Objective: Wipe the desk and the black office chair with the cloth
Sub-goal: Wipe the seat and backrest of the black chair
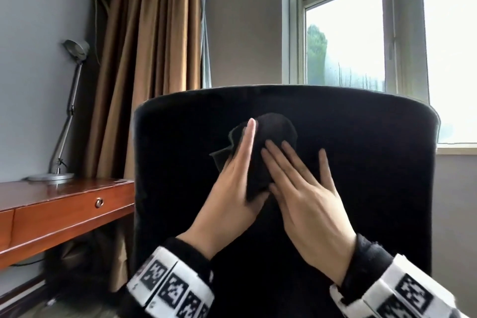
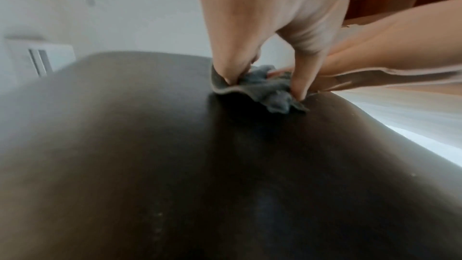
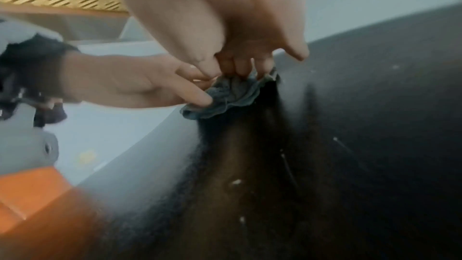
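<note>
The black office chair (image 1: 361, 162) fills the middle of the head view, its backrest facing me. A dark grey cloth (image 1: 276, 131) lies bunched against the upper backrest. My left hand (image 1: 245, 165) pinches the cloth's left part between thumb and fingers; the left wrist view shows the cloth (image 2: 262, 88) gathered under that hand (image 2: 270, 78). My right hand (image 1: 296, 170) presses its straight fingers on the cloth's right side. In the right wrist view its fingertips (image 3: 240, 68) rest on the cloth (image 3: 232, 94). The wooden desk (image 1: 64, 204) stands at the left.
A silver desk lamp (image 1: 67, 111) stands on the desk. A brown curtain (image 1: 144, 59) hangs behind the chair, and a window (image 1: 361, 33) is at the right. Something dark and furry (image 1: 77, 266) lies under the desk.
</note>
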A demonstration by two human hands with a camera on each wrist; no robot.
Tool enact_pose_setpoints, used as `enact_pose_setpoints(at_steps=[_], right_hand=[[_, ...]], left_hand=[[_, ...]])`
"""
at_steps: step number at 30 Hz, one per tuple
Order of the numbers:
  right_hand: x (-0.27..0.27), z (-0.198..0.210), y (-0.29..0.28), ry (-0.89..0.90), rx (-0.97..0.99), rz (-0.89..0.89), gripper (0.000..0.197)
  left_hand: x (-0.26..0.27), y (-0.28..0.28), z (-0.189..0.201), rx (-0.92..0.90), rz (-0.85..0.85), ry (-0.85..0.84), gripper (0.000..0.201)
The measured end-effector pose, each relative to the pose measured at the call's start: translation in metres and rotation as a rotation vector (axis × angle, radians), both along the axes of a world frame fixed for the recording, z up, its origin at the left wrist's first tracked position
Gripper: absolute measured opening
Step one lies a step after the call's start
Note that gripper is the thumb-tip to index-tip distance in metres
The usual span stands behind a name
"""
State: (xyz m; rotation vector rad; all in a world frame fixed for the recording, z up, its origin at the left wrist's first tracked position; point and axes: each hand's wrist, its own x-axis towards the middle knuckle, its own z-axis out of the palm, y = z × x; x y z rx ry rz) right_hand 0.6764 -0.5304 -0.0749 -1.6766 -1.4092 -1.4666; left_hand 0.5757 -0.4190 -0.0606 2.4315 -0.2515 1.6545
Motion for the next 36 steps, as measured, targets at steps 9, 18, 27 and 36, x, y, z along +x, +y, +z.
enact_pose_setpoints(at_steps=[9,18,27,36], right_hand=[[-0.026,0.012,0.045,-0.016,0.31,-0.07,0.042],[-0.028,0.031,0.064,0.021,0.239,-0.07,0.064],[-0.018,0.055,0.054,-0.061,0.247,-0.036,0.056],[-0.017,0.036,0.051,-0.073,0.219,0.039,0.045]], left_hand=[[-0.051,0.056,0.03,0.229,0.69,-0.102,0.093],[-0.079,0.082,0.061,0.152,0.736,0.085,0.115],[-0.083,0.081,0.06,0.166,0.727,0.008,0.115],[-0.079,0.072,0.059,0.162,0.736,0.012,0.119]])
